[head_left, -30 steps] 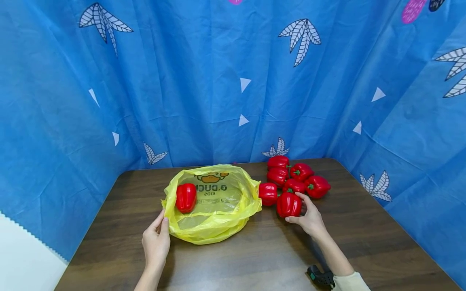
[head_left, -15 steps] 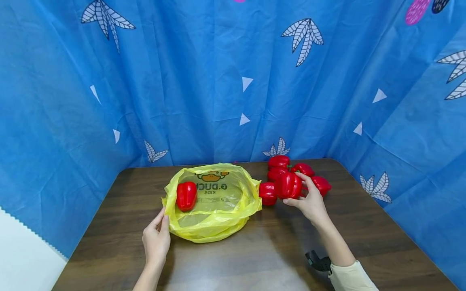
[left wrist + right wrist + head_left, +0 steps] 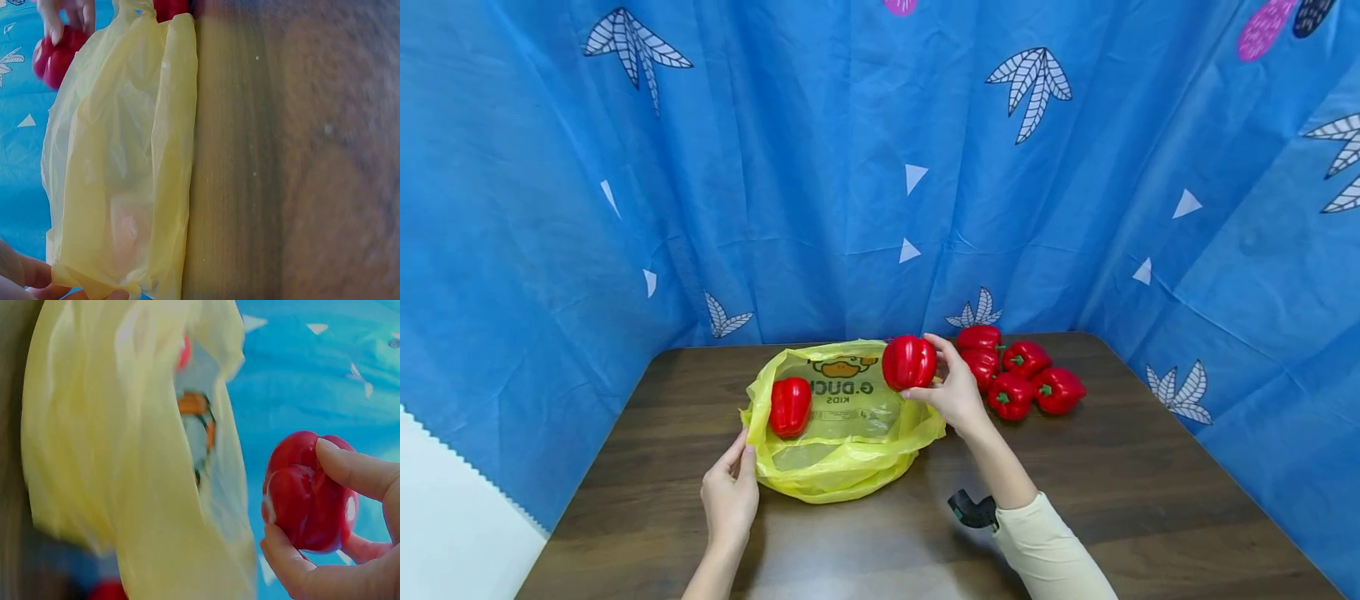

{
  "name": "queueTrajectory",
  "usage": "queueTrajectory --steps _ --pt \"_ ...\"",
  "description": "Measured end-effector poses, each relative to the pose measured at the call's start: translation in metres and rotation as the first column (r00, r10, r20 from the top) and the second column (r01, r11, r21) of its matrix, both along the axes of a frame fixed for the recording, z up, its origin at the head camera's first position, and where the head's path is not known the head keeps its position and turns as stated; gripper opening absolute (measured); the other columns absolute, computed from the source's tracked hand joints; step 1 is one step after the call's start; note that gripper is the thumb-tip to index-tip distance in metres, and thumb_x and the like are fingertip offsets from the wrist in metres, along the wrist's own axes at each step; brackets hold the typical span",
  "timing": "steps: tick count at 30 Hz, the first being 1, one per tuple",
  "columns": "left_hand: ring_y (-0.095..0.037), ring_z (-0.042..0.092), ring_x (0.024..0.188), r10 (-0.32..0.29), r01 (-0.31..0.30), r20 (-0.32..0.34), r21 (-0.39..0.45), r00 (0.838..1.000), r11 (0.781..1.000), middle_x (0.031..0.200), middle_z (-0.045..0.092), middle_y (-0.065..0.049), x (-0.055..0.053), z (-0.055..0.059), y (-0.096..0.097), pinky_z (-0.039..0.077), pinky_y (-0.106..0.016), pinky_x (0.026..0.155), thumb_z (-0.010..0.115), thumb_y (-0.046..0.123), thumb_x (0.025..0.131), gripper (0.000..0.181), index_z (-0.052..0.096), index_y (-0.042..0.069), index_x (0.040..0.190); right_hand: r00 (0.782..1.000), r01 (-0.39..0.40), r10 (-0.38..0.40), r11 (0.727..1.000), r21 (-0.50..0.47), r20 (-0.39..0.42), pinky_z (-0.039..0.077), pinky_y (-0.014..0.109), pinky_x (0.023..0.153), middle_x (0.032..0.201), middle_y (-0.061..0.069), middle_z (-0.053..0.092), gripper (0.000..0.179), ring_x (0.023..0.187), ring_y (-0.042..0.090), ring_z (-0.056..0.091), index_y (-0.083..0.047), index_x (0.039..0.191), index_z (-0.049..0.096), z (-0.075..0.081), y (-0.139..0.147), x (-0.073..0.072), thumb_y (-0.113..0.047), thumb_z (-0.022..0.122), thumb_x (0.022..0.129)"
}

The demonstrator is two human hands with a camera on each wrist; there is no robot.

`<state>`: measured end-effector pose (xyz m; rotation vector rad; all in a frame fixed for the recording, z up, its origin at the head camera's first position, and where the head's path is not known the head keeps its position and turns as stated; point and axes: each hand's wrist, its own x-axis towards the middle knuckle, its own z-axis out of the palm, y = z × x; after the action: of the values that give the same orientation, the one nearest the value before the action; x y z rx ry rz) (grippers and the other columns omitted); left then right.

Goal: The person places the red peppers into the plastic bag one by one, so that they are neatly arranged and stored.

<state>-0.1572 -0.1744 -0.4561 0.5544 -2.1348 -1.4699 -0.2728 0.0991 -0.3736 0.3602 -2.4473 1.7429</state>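
On the head view I've got the right hand (image 3: 958, 396) pinching a red pepper (image 3: 908, 362) between thumb and fingers, up over the far right part of the yellow bag (image 3: 842, 483), while the left hand (image 3: 730, 496) pinches the bag's left rim. Only that view gives me the whole opening, with a second pepper (image 3: 791, 407) inside on the left and five loose peppers (image 3: 1011, 396) bunched on the tabletop (image 3: 1112, 467) to the right. The wrist cams add what I can't get from above: both show the held one higher than the rim, and on the right wrist there's a sliver of blue curtain (image 3: 306, 381) between it and the plastic. That cam also catches its lobed, blunt end facing the lens, so the long axis runs roughly along the line of sight; exact tilt, can't tell. The bagged one is easier: long axis near-to-far, leaning a touch. Left wrist mostly gets me the bag's outer wall.
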Motion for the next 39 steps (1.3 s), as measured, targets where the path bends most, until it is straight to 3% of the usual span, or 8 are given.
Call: queueTrajectory --steps 6,14,25,39 --pt "-0.026 0.045 0.118 -0.003 0.003 -0.002 0.005 1.000 1.000 0.125 0.051 -0.011 0.000 0.000 0.000 0.039 -0.042 0.095 0.048 0.022 0.091 0.034 0.054 0.013 0.124 1.000 -0.021 0.021 0.999 0.025 0.004 0.052 0.039 0.076 0.118 0.010 0.051 0.088 0.101 0.029 0.053 -0.023 0.130 0.042 -0.016 -0.046 -0.008 0.000 0.082 0.055" --pt "-0.025 0.046 0.116 0.006 -0.006 -0.018 -0.005 1.000 1.000 0.124 0.052 -0.010 0.000 -0.001 -0.001 0.040 -0.041 0.093 0.048 0.021 0.091 0.034 0.054 0.013 0.123 0.998 -0.016 0.006 0.987 0.160 0.060 0.051 0.036 0.075 0.117 0.005 0.054 0.090 0.100 0.024 0.053 -0.025 0.129 0.044 -0.042 -0.083 -0.015 -0.006 0.084 0.051" --pt "-0.026 0.044 0.119 -0.001 0.002 -0.015 0.005 1.000 1.000 0.126 0.051 -0.008 0.001 -0.001 -0.001 0.038 -0.043 0.096 0.048 0.021 0.091 0.034 0.054 0.012 0.124 0.996 -0.011 -0.016 0.957 0.289 0.093 0.047 0.043 0.082 0.121 0.005 0.053 0.089 0.105 0.027 0.050 -0.024 0.128 0.044 -0.063 -0.104 -0.018 -0.009 0.085 0.050" --pt "-0.026 0.043 0.120 -0.015 0.015 -0.014 0.006 1.000 1.000 0.127 0.050 -0.007 0.001 -0.001 -0.001 0.038 -0.042 0.096 0.047 0.022 0.092 0.035 0.053 0.011 0.124 0.994 -0.031 -0.005 0.948 0.317 0.113 0.044 0.045 0.085 0.121 0.010 0.051 0.092 0.107 0.030 0.046 -0.025 0.130 0.041 -0.081 -0.114 -0.022 -0.008 0.084 0.051"
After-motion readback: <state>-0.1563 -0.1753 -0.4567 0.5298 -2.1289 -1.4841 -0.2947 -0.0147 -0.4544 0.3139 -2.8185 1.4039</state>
